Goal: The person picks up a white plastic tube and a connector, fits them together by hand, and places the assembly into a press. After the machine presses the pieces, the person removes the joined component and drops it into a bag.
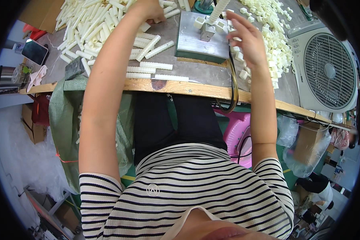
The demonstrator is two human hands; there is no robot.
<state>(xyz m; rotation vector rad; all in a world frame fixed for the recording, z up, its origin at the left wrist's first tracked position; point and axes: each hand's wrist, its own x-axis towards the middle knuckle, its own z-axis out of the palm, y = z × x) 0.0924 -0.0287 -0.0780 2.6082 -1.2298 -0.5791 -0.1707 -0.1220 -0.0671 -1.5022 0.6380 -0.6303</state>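
Note:
My left hand (150, 11) is at the top, among the long pile of white ribbed plastic tubes (94, 30). Its fingers curl down together at the pile's right side, and what they grip, if anything, is hidden. My right hand (246, 38) hovers beside a metal plate (190, 34), fingers spread and apart. A small metal block (207, 33) stands on that plate, with small white square plastic pieces (199, 22) around its top. Tilted up from the block is a white ribbed tube (219, 11); my right fingertips are just right of it.
Loose tubes (159, 49) lie near the wooden table edge (180, 86). Many small white square pieces (270, 48) are heaped right of the plate. A grey box fan (328, 68) stands far right, a phone (35, 51) far left. Cables (233, 84) hang over the edge above a pink basket (238, 134).

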